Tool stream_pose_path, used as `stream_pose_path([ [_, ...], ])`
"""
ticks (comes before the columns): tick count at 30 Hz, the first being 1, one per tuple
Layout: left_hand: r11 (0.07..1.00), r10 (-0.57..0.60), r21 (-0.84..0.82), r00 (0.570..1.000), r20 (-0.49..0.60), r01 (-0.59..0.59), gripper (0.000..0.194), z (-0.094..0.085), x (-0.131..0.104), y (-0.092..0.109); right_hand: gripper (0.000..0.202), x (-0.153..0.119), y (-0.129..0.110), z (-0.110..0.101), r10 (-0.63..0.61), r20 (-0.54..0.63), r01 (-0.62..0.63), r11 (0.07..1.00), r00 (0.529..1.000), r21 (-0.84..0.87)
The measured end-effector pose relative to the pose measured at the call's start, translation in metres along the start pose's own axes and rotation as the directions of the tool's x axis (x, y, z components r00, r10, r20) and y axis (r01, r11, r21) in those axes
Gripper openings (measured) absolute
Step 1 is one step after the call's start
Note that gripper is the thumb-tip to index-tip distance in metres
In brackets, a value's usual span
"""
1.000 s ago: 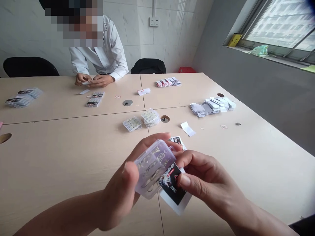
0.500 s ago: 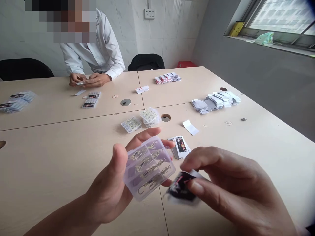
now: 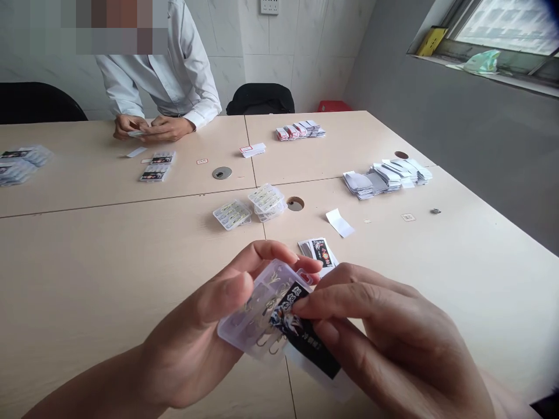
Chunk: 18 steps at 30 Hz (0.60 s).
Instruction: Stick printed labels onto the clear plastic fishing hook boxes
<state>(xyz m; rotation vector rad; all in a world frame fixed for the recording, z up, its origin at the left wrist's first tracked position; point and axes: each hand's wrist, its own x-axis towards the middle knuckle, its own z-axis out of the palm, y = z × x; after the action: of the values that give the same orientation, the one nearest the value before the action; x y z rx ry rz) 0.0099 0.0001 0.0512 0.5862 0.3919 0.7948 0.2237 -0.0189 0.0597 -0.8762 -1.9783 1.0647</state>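
Note:
A clear plastic box (image 3: 248, 323) with metal hooks in its compartments rests in my left hand (image 3: 205, 326), thumb on the near edge and fingers behind it. My right hand (image 3: 384, 326) pinches a black printed label (image 3: 321, 352) with a white border. The label lies at a slant over the right part of the box, hiding some hooks. Just beyond my hands is a small pile of printed labels (image 3: 321, 251). Farther off, more clear hook boxes (image 3: 267, 199) are stacked beside another box (image 3: 233, 215).
Across the table (image 3: 109, 262) a person in a white shirt (image 3: 187, 64) handles a small item. Labelled boxes (image 3: 157, 167) lie near them, others (image 3: 21, 166) at far left. Paper stacks (image 3: 388, 176) lie right, red-edged cards (image 3: 300, 131) farther back. A white slip (image 3: 339, 223) lies nearer.
My right hand has brought the label up and left onto the box, and the label now faces up flat. The box sits slightly lower, and the view has tilted down a little.

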Motion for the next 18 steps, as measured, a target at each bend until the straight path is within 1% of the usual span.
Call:
stream_pose_path([
  [2, 1.000, 0.016, 0.020, 1.000, -0.004, -0.016, 0.029, 0.000, 0.001, -0.003, 0.033, -0.003, 0.000, 0.001, 0.014, -0.006, -0.014, 0.999, 1.000, -0.034],
  [8, 0.999, -0.005, 0.053, 1.000, 0.012, 0.004, 0.030, 0.002, -0.002, -0.003, 0.041, -0.012, -0.003, 0.003, 0.039, -0.057, -0.042, 0.998, 0.998, -0.047],
  [13, 0.999, 0.030, 0.011, 1.000, 0.004, -0.030, 0.027, -0.001, -0.003, -0.003, 0.040, -0.007, -0.001, 0.007, 0.016, -0.022, -0.018, 0.998, 1.000, -0.068],
  [18, 0.997, 0.061, 0.039, 0.998, 0.020, -0.062, 0.029, -0.005, 0.000, -0.004, 0.037, -0.001, 0.001, 0.014, -0.044, -0.098, 0.038, 0.997, 0.994, -0.060],
])
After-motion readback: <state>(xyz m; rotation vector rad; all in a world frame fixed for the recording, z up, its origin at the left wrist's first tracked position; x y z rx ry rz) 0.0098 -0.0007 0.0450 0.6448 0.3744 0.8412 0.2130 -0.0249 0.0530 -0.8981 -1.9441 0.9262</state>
